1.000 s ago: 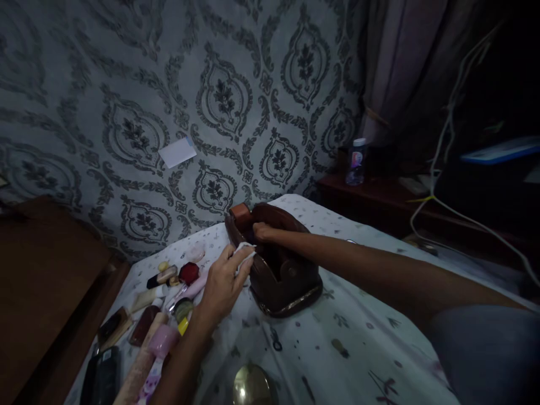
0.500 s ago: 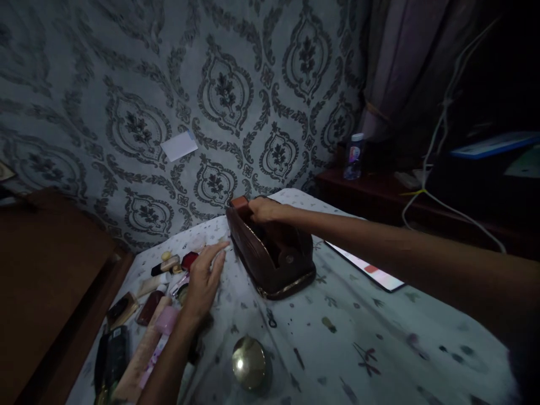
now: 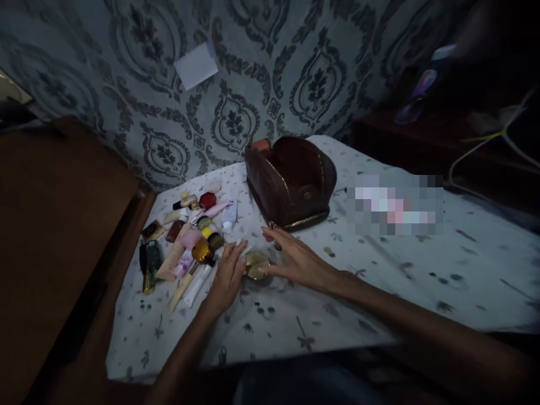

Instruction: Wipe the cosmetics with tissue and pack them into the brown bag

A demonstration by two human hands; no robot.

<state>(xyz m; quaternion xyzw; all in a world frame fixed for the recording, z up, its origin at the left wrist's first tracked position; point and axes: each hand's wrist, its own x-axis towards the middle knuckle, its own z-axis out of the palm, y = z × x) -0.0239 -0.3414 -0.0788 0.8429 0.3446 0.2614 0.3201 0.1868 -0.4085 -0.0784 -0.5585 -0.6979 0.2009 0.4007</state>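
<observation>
A round gold compact [image 3: 256, 266] lies on the white patterned cloth [image 3: 278, 332]. My right hand [image 3: 297, 261] reaches its right side, thumb on or just over it and fingers spread above the cloth. Against its left side is my left hand [image 3: 229, 274], fingers stretched out, beside the cosmetics. Behind my hands stands a brown bag [image 3: 291, 185] with its top open and an orange item [image 3: 260, 145] at its rear left edge. Several cosmetics lie in a group on the left, among them a red compact [image 3: 207, 200], a white-blue tube [image 3: 230, 216] and an amber jar [image 3: 203, 252].
A blurred-out phone [image 3: 394, 205] lies on the cloth to the right. On a dark red surface [image 3: 379, 132] at the back right stand a bottle [image 3: 422, 90] and a white cable [image 3: 468, 152]. A brown wooden panel [image 3: 54, 225] borders the left side.
My right hand has come out of the brown bag and moved down to the gold compact. My left hand has also come to the compact. The view has shifted, showing more of the cloth's front.
</observation>
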